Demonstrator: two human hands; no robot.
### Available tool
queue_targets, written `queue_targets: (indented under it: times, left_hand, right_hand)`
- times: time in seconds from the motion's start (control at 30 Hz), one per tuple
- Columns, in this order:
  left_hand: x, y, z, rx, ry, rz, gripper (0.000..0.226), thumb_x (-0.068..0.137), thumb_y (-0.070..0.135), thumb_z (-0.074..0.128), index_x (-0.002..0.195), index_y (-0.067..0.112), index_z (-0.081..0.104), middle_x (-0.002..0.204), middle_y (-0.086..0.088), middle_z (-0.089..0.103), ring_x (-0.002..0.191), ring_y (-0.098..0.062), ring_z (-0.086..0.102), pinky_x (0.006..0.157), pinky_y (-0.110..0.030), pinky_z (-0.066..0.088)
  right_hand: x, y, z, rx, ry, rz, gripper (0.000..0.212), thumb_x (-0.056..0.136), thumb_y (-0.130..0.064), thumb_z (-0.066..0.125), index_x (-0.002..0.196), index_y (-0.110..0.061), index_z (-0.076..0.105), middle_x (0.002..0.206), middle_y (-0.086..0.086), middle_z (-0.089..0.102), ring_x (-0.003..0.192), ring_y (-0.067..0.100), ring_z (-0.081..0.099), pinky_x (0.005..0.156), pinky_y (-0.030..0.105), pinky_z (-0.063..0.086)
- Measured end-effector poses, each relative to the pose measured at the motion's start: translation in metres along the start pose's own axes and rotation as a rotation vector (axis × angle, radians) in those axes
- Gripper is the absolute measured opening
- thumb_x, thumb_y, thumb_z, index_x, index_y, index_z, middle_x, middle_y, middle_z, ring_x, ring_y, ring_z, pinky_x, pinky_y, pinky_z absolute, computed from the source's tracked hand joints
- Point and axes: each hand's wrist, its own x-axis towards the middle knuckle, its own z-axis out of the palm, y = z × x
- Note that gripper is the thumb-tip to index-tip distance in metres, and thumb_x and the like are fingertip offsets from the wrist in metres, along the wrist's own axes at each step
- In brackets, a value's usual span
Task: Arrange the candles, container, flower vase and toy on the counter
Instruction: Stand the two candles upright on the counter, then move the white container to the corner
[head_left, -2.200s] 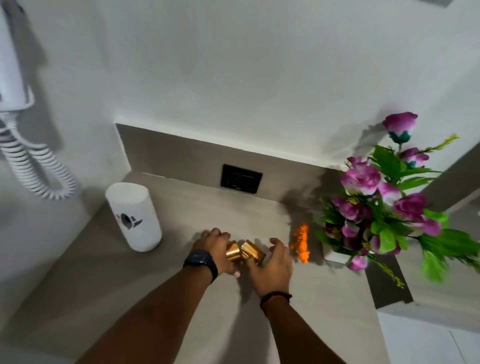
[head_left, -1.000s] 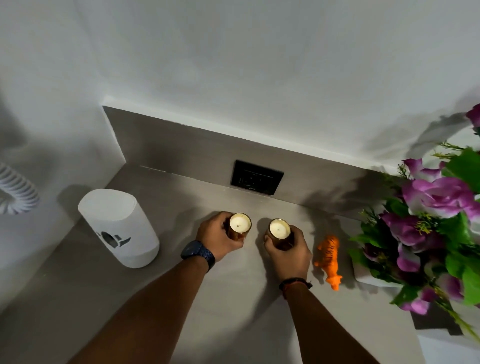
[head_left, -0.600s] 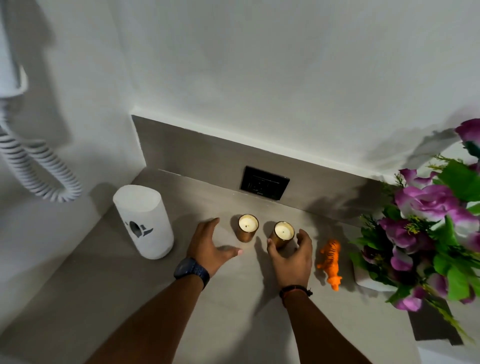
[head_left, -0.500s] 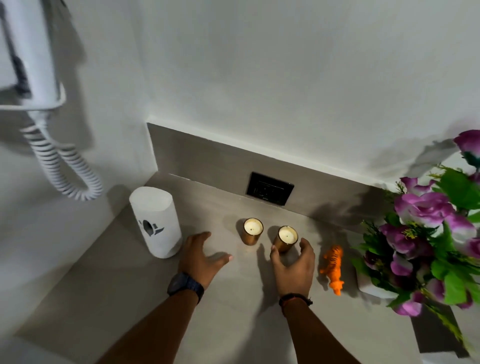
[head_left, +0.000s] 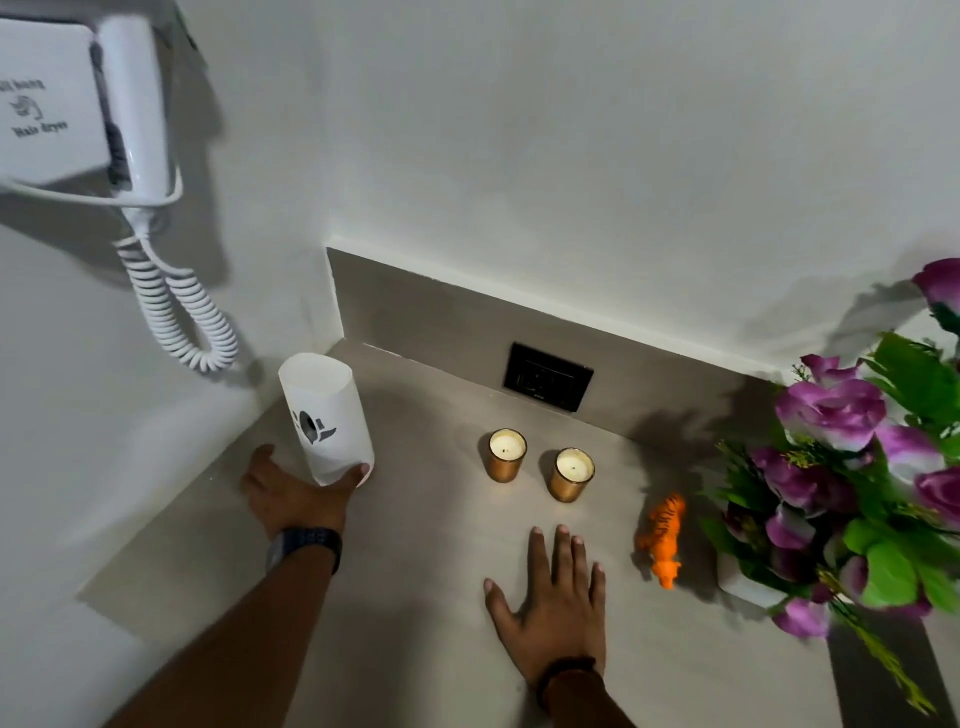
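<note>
Two gold-cased candles, the left candle and the right candle, stand upright side by side on the grey counter below a wall socket. A white cylindrical container with a dark print stands at the left. My left hand is spread behind its base, the thumb touching the lower right edge and the fingers apart on the left. My right hand lies flat on the counter in front of the candles, holding nothing. An orange toy tiger lies beside a white flower vase of purple flowers at the right.
A white wall hair dryer with a coiled cord hangs on the left wall above the container. A black socket sits in the backsplash. The walls close the counter at the back and left.
Both hands let go of the upright candles. My left hand moved left to the container's base. My right hand drew back and flattened on the counter.
</note>
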Motion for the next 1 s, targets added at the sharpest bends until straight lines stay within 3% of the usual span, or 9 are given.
queue_targets:
  times: [0.07,0.2,0.37,0.57,0.67,0.77,0.93,1.0]
  left_hand:
    - [0.006,-0.001,0.003,-0.083,-0.080,-0.008,0.108,0.044,0.024,0.094,0.134,0.012,0.036,0.133,-0.015,0.044,0.120,-0.034,0.045,0.101,-0.045,0.040]
    - [0.018,-0.003,0.012,-0.265,-0.210,-0.025,0.077,0.049,0.011,0.091,0.115,0.026,0.055,0.105,0.002,0.061,0.097,-0.025,0.061,0.084,-0.036,0.048]
    - [0.040,0.004,0.030,-0.273,-0.242,-0.044,0.078,0.051,0.016,0.090,0.119,0.026,0.054,0.111,0.001,0.062,0.092,-0.017,0.060,0.084,-0.034,0.048]
    - [0.080,0.020,0.062,-0.265,-0.280,-0.010,0.077,0.049,0.021,0.091,0.116,0.028,0.055,0.115,0.001,0.063,0.097,-0.019,0.061,0.090,-0.041,0.051]
    - [0.104,0.026,0.080,-0.295,-0.292,0.011,0.074,0.047,0.018,0.091,0.112,0.029,0.057,0.105,0.006,0.064,0.093,-0.019,0.062,0.088,-0.041,0.051]
    - [0.128,0.028,0.094,-0.300,-0.308,0.029,0.075,0.047,0.020,0.091,0.113,0.025,0.057,0.111,0.003,0.065,0.100,-0.024,0.063,0.089,-0.042,0.051]
    - [0.160,0.027,0.108,-0.306,-0.318,0.071,0.075,0.047,0.020,0.091,0.114,0.023,0.057,0.117,-0.003,0.066,0.102,-0.025,0.062,0.090,-0.047,0.051]
    - [0.169,0.027,0.110,-0.306,-0.315,0.083,0.075,0.047,0.019,0.091,0.114,0.020,0.057,0.118,-0.005,0.065,0.102,-0.025,0.062,0.090,-0.047,0.051]
  right_hand:
    - [0.002,0.000,0.001,-0.008,-0.004,0.010,0.092,0.068,-0.086,0.005,0.146,-0.038,-0.006,0.161,-0.001,-0.004,0.148,0.023,-0.009,0.118,0.047,-0.009]
    - [0.007,-0.002,0.004,-0.021,-0.006,0.014,0.093,0.066,-0.087,0.002,0.145,-0.040,-0.007,0.161,-0.002,-0.006,0.148,0.024,-0.010,0.117,0.048,-0.011]
    - [0.007,-0.003,0.009,-0.017,0.015,0.021,0.089,0.070,-0.085,0.008,0.146,-0.040,-0.001,0.161,-0.003,-0.001,0.148,0.022,-0.007,0.118,0.048,-0.007]
    - [0.011,-0.005,0.004,-0.060,-0.045,0.043,0.087,0.069,-0.084,0.009,0.144,-0.044,-0.009,0.157,-0.007,-0.017,0.145,0.020,-0.018,0.118,0.047,-0.011]
    - [0.010,-0.010,-0.001,-0.071,0.004,0.048,0.085,0.070,-0.080,0.027,0.145,-0.040,0.016,0.159,-0.003,0.011,0.148,0.023,0.009,0.118,0.049,0.009]
    - [0.010,-0.012,-0.004,-0.101,0.004,0.057,0.084,0.068,-0.076,0.037,0.142,-0.036,0.033,0.154,0.001,0.031,0.143,0.025,0.027,0.114,0.050,0.023]
    - [0.016,-0.015,-0.007,-0.147,-0.021,0.086,0.085,0.067,-0.078,0.032,0.140,-0.037,0.035,0.153,0.000,0.031,0.142,0.026,0.028,0.113,0.050,0.023]
    - [0.015,-0.018,-0.006,-0.156,-0.072,0.097,0.088,0.065,-0.081,0.025,0.144,-0.041,0.020,0.158,-0.005,0.015,0.146,0.021,0.011,0.117,0.047,0.012]
